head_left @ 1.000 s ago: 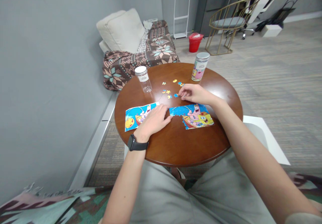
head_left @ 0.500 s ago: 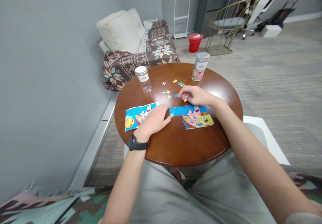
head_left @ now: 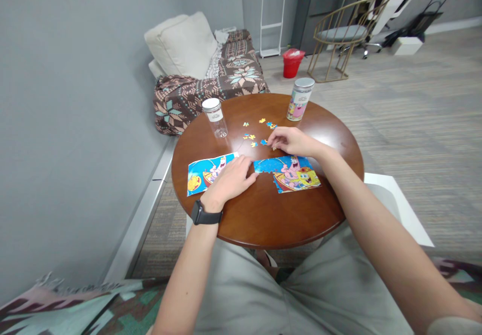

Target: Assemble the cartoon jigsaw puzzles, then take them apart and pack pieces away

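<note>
Operator: Where's the piece, and how will it handle?

Guide: Your right hand has its fingers pinched on one jigsaw piece, just right of the frame's centre. Expect light, stiff card with fair grip; its tabs could bend, so hold it by the body's edges.

Operator: And the left?

Guide: Your left hand lies over the right part of the printed picture sheet, thumb apart from the fingers, clamped on nothing that shows.

Operator: Counts?

Guide: On the table, you have one sheet, one part-built jigsaw right of centre, and two lidded jars: a clear jar and a cartoon-printed jar. Loose pieces near centre: about eight; some crowd together, and your hand may hide others.
</note>
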Tool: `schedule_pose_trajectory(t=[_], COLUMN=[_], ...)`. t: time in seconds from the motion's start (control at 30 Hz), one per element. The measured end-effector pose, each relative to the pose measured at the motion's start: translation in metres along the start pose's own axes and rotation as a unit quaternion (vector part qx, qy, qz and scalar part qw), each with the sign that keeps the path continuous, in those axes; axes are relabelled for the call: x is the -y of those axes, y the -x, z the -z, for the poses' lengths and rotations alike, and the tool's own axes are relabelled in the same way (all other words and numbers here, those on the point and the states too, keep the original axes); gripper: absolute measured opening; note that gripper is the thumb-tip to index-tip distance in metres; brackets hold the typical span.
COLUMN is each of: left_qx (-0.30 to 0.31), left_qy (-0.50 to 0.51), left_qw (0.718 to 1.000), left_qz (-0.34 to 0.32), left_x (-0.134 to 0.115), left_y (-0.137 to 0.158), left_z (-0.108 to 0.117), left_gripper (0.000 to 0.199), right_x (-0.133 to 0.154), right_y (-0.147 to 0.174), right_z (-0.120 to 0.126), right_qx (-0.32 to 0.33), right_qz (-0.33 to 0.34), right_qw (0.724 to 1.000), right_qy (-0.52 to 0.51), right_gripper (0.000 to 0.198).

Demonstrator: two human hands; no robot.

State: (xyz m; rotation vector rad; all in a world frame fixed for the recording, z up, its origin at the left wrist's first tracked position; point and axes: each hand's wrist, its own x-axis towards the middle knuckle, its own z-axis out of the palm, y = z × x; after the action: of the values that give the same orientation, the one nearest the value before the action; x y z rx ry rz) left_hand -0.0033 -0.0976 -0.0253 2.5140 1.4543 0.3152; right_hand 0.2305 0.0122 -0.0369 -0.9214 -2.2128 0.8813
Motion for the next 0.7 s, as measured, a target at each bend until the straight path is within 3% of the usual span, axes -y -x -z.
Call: schedule_pose_trajectory(t=[0.3,0.7], left_qx=[0.003,0.000], left_qy=[-0.002,0.008], left_qw=[1.000,1.000], left_qz=[-0.001,-0.001], left_x=[0.0002,0.0007], left_y=[-0.0007,0.0000], left_z=[0.0000,-0.0004], left_gripper=[0.023,0.022], right_x=[0.0031,0.0068], right_y=[-0.0001,0.0017], right_z=[0.0004,0.0008], right_qx=[0.008,0.011], right_qz=[-0.011,-0.013], right_qw=[1.000,1.000], right_qy=[0.018,0.015], right_gripper=[0.008,0.017])
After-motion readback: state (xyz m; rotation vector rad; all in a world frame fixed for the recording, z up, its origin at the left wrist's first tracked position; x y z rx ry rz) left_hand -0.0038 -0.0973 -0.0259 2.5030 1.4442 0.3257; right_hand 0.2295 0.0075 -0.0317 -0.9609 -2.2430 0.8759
